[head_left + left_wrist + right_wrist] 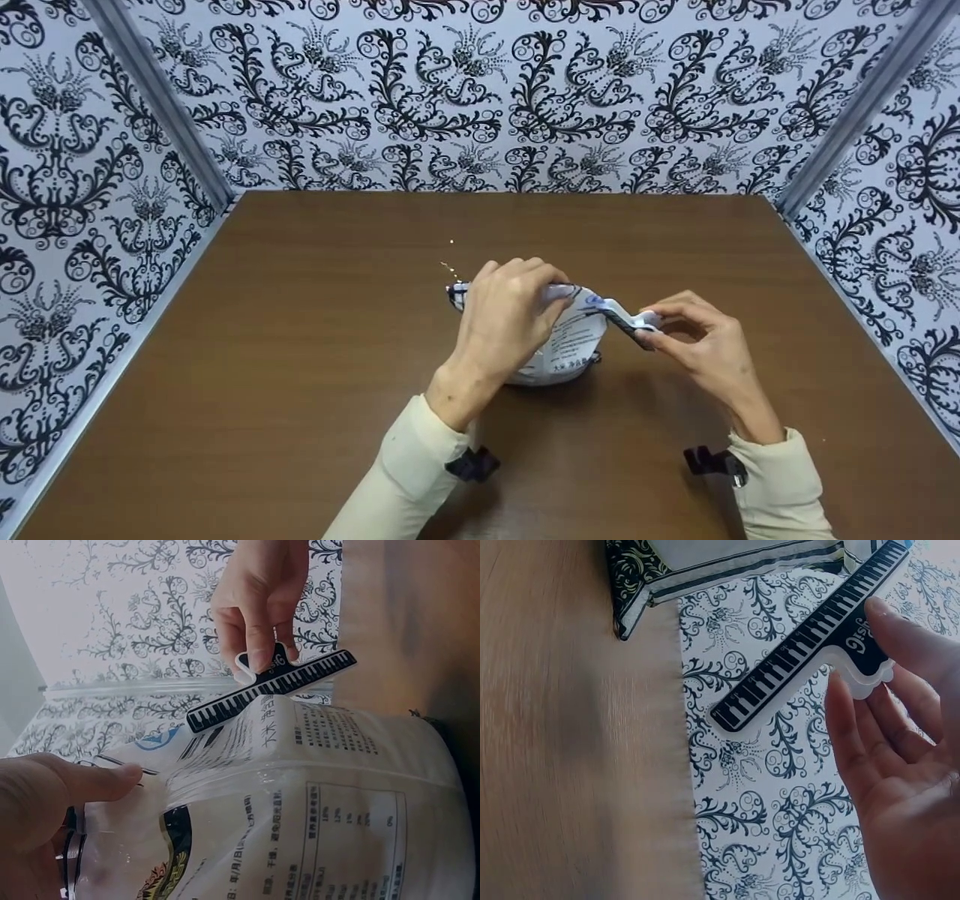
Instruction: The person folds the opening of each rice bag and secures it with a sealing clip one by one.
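Note:
A white printed bag (566, 349) stands on the brown table (300, 375), mid-table. My left hand (510, 315) grips its folded top edge from above. My right hand (697, 337) pinches the white handle of a black clip (626, 321) with a piano-key print, placed on the bag's top right corner. In the left wrist view the clip (270, 690) sits across the bag's (322, 795) upper edge, the right hand's fingers (259, 622) squeeze its handle, and the left thumb (82, 780) presses the bag. The right wrist view shows the clip (810, 637), fingers (900, 637) and bag corner (705, 566).
Walls with black-and-white swirl wallpaper (480, 97) enclose the table on the left, back and right. A few tiny light specks (450, 264) lie on the table behind the bag. Black wrist straps (472, 463) sit on both cream sleeves.

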A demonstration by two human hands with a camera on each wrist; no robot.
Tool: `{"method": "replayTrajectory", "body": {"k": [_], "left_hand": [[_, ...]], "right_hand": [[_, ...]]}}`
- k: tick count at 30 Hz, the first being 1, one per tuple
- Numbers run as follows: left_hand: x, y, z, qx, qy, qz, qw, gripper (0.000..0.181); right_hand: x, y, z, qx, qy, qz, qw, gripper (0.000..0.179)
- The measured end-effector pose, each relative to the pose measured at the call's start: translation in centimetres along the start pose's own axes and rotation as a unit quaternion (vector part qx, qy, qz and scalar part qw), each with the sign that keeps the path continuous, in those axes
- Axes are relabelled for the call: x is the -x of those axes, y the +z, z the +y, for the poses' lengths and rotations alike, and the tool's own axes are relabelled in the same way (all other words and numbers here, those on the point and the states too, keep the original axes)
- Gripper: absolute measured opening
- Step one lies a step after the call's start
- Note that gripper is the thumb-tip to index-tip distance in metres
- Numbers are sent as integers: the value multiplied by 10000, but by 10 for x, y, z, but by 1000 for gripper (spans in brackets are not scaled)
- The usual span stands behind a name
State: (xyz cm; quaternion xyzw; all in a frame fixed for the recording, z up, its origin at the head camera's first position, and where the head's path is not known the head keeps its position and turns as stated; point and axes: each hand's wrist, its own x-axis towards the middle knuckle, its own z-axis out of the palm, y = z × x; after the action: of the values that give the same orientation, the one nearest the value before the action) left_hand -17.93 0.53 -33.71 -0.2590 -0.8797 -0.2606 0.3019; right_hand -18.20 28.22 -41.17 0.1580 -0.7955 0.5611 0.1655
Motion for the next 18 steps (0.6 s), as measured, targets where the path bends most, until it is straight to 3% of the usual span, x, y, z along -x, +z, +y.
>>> {"method": "replayTrajectory", "body": {"k": [7, 18], "left_hand": [[0, 1, 1, -31, 49, 117, 9999, 8], [-1, 2, 2, -17, 44, 124, 9999, 7]], "right_hand": [[1, -1, 0, 217, -317, -24, 9993, 30], [2, -1, -4, 305, -440, 81, 9985, 31]]}}
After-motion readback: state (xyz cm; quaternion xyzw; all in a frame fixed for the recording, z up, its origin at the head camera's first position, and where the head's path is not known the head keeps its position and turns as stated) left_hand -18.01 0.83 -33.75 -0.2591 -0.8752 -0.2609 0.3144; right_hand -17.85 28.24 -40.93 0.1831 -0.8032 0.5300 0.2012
